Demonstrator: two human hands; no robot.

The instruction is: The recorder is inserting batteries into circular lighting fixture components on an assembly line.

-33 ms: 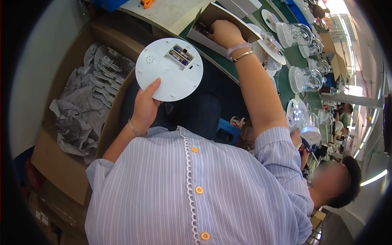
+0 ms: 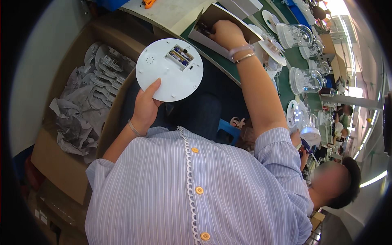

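My left hand (image 2: 146,104) grips a round white plastic base (image 2: 159,83) by its near edge, thumb on top and fingers underneath. The base's underside faces up, with batteries (image 2: 178,56) lying in its uncovered compartment and a ring of small holes on the left. My right hand (image 2: 228,33) reaches into a white cardboard box (image 2: 214,48) on the table's edge. Its fingers are curled down among small dark things (image 2: 203,28) inside. The fingertips are partly hidden, and I cannot make out what they hold.
To my left, a large cardboard box (image 2: 61,163) holds stacked white discs (image 2: 102,73) and crumpled paper (image 2: 75,116). Clear domes (image 2: 304,79) and white bases (image 2: 272,49) crowd the green table at right. An orange tool (image 2: 148,3) lies at the far edge. A person (image 2: 332,179) sits at right.
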